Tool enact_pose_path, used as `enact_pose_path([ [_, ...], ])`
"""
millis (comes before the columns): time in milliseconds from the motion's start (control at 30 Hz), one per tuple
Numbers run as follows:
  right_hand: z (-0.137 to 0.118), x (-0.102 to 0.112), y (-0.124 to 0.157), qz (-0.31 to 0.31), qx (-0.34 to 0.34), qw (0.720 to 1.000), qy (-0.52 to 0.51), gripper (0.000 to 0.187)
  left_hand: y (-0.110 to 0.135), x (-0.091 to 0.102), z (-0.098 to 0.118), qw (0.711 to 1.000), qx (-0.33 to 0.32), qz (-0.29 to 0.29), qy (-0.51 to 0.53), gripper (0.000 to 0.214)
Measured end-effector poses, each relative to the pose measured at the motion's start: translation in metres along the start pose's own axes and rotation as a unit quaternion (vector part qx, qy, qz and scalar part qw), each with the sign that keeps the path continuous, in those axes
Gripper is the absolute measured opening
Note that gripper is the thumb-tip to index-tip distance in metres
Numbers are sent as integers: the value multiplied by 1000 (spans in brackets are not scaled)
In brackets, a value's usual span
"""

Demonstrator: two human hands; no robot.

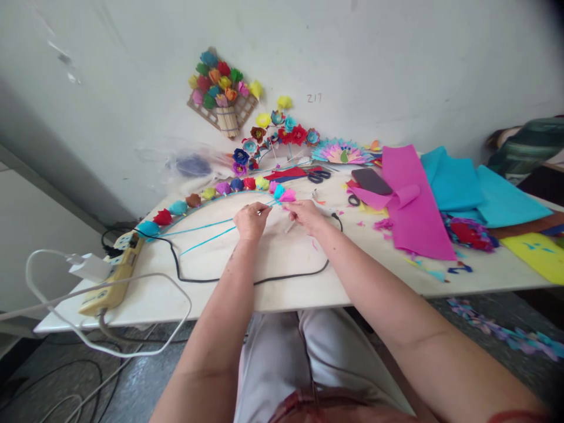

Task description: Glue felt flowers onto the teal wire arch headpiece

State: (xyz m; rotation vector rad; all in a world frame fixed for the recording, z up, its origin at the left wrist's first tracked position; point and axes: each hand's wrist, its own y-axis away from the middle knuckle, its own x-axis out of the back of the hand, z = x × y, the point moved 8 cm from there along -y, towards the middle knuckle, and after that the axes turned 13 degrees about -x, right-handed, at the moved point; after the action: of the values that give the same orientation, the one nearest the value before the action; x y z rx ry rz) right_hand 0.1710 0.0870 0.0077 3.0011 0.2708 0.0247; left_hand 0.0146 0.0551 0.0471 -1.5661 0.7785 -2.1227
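A garland of coloured crepe-paper flowers (pixel 237 185) curves over the table, from a turquoise flower at the left to a pink flower (pixel 288 195) near my hands. My left hand (pixel 251 221) is closed in a pinch on a thin blue paper strip (pixel 207 238), whose tail trails to the left on the table. Just below the pink flower, my right hand (pixel 307 215) is closed with its fingertips at the garland's end. The exact spot it grips is partly hidden by the fingers. A second blue line runs left, beneath the flowers.
A black cable (pixel 194 280) loops across the table before my hands. The power strip (pixel 115 282) with a white charger stands at left. Scissors (pixel 318 175) lie behind. At right are a phone (pixel 371 181), pink crepe paper (pixel 416 211), blue sheets (pixel 506 197) and paper scraps.
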Motion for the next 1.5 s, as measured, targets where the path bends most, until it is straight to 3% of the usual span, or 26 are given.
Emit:
enact_pose_path([
  [233,1,-4,5,-38,-54,992,-104,18,0,0,1,1000,0,-1,1,26],
  [1000,4,-2,-6,-47,-30,985,-164,17,0,-2,6,1000,-17,0,-6,25],
  [1233,5,-3,-6,-51,-28,984,-169,18,0,-2,7,999,6,-32,-19,26],
  [1500,5,15,-4,34,-47,983,-176,20,1,1,1,999,28,-35,-21,27],
])
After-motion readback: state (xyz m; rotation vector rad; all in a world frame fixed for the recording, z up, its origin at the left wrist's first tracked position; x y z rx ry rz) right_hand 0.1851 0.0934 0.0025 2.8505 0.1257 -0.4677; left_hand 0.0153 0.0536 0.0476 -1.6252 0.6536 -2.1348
